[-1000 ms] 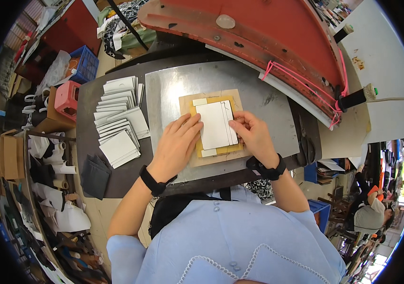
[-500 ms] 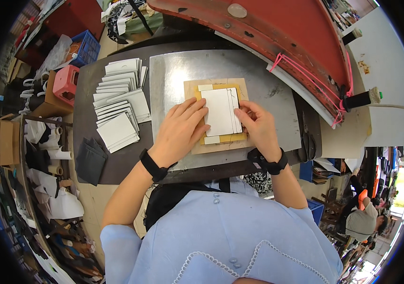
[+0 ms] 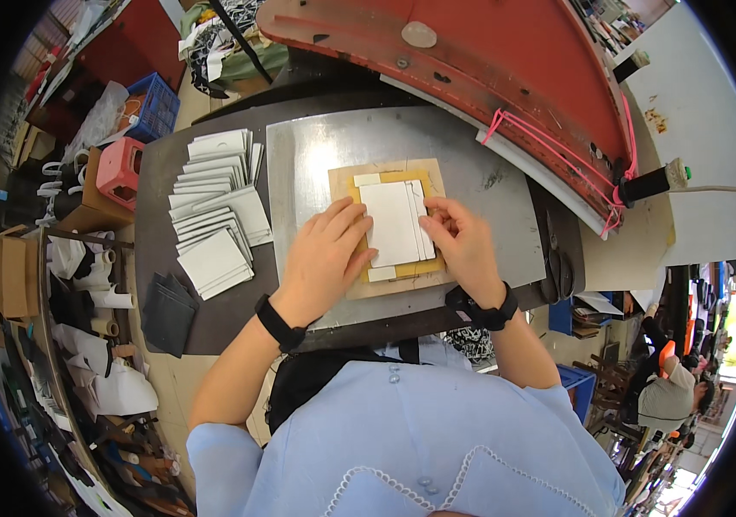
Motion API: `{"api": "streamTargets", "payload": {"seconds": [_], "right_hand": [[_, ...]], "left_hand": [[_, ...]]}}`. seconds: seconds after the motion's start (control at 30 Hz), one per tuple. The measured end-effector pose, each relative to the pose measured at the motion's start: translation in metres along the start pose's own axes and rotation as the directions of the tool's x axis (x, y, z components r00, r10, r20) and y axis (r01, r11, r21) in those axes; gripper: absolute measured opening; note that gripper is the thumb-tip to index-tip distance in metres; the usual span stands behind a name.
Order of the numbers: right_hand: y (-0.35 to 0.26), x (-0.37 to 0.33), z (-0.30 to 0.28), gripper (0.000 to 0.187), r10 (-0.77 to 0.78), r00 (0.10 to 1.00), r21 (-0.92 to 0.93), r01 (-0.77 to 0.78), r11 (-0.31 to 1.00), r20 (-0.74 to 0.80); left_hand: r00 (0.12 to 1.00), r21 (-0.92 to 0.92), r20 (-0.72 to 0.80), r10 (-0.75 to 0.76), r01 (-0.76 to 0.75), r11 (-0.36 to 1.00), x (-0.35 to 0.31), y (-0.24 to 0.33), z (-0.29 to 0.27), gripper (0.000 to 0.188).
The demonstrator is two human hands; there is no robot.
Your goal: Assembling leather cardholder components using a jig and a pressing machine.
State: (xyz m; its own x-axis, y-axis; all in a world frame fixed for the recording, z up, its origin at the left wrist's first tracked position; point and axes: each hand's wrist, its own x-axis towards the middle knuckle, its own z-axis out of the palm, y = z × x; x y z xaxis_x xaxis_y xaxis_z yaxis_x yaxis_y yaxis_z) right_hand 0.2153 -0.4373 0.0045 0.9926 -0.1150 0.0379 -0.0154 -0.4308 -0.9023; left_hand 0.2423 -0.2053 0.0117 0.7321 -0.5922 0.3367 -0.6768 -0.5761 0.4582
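A white layered panel (image 3: 387, 224), perhaps leather or card, lies on a yellow-edged template board (image 3: 402, 270) with pale tabs at two corners. Beneath that is a tan backing board (image 3: 344, 178) on a metal plate (image 3: 299, 142). My left hand (image 3: 325, 254) rests along the panel's left edge, fingers stretched out and thumb near its lower corner. At the right edge, where narrow strips overlap, my right hand (image 3: 462, 246) has curled fingers, with thumb and forefinger at the rim. Its grip there is partly hidden.
Overlapping white panels (image 3: 217, 198) are stacked on the dark table's left, above several black pieces (image 3: 168, 312). A large red machine body (image 3: 471, 60) with pink cord (image 3: 549, 142) overhangs the far right. A pink stool (image 3: 120, 172) stands left. Another person (image 3: 667, 392) sits far right.
The whole view has shifted slightly, so the table sits lower in the picture. Both hands stay at the panel's edges; the right fingers look a little more curled.
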Motion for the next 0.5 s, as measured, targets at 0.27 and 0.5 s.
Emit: {"api": "streamTargets", "payload": {"seconds": [0.27, 0.5], "right_hand": [[0.0012, -0.0004, 0.0001, 0.025, -0.024, 0.999, -0.025, 0.024, 0.999, 0.026], [0.0008, -0.0002, -0.0012, 0.025, -0.04, 0.999, -0.03, 0.04, 0.999, 0.026]], "left_hand": [[0.999, 0.081, 0.029, 0.023, -0.026, 0.996, -0.0002, 0.0022, 0.0001, 0.04], [0.999, 0.069, 0.042, 0.019, -0.022, 0.997, 0.0027, 0.0041, -0.0032, 0.04]]}}
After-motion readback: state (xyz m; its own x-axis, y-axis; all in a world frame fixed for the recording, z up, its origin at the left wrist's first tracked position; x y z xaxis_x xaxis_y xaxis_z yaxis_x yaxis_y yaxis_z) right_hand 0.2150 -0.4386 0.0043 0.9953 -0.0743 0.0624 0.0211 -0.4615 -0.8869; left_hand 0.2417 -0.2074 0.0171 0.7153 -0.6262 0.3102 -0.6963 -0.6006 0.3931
